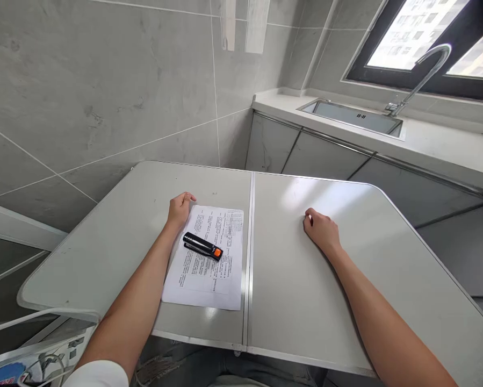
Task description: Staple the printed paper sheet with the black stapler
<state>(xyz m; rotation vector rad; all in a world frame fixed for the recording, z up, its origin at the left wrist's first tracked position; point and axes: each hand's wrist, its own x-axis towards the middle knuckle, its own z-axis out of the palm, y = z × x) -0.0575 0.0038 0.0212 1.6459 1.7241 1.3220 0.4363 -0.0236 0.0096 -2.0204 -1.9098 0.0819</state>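
Observation:
A black stapler (203, 246) with an orange patch at one end lies slantwise on a printed sheet of paper (225, 285), on the left half of the folding table (297, 301). My left hand (180, 208) rests by the sheet's far left corner, its fingers loosely curled; nothing shows in it. Over on the right half, my right hand (322, 230) lies on the tabletop in a loose fist, apart from the paper and the stapler. I see nothing in that hand either.
A metal-edged seam (249, 258) splits the tabletop. Behind it runs a white counter (438, 142) with a sink (354, 119) and a curved faucet (424, 78) below a window. Grey tiled wall (104, 80) stands at the left. White cables (43, 312) hang at the lower left.

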